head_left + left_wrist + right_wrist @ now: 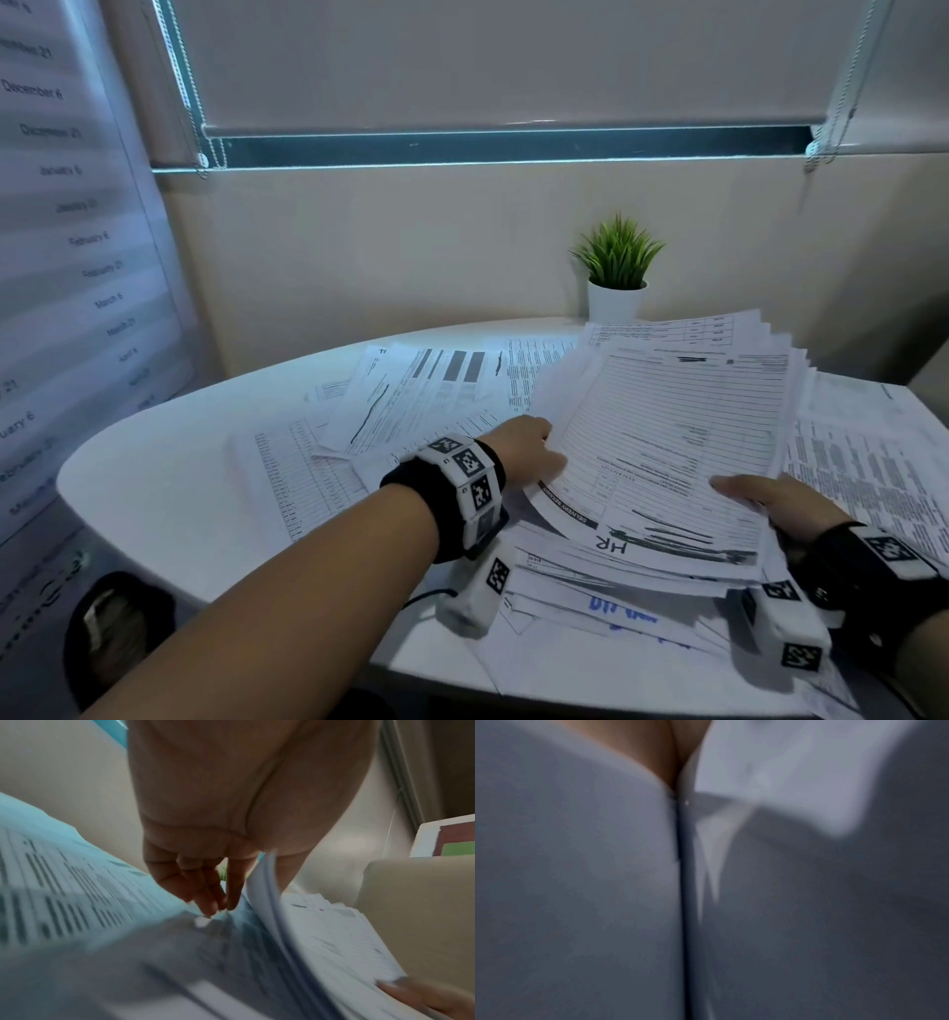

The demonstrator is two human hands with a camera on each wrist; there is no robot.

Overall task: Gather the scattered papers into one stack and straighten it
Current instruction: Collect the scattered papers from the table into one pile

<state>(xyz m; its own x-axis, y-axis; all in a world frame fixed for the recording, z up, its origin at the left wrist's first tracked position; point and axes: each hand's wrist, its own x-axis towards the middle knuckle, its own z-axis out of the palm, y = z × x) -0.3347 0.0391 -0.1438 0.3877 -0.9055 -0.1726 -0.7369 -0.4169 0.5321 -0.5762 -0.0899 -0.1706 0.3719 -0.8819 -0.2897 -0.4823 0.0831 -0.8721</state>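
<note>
A thick, fanned stack of printed papers (667, 437) is lifted off the white table (154, 488), its top sheet marked "HR". My left hand (529, 447) holds the stack's left edge. In the left wrist view that edge (270, 892) runs between the thumb and the down-pointing fingers (213, 898). My right hand (765, 498) grips the near right corner with the thumb on top; its fingers are hidden underneath. More loose sheets (411, 390) lie spread over the table to the left, under the stack and to the right (862, 462). The right wrist view shows only blurred paper (577, 882).
A small green plant in a white pot (616, 272) stands at the table's far edge, just behind the lifted stack. A printed wall chart of dates (67, 231) hangs on the left. A closed window blind (488, 67) fills the wall behind.
</note>
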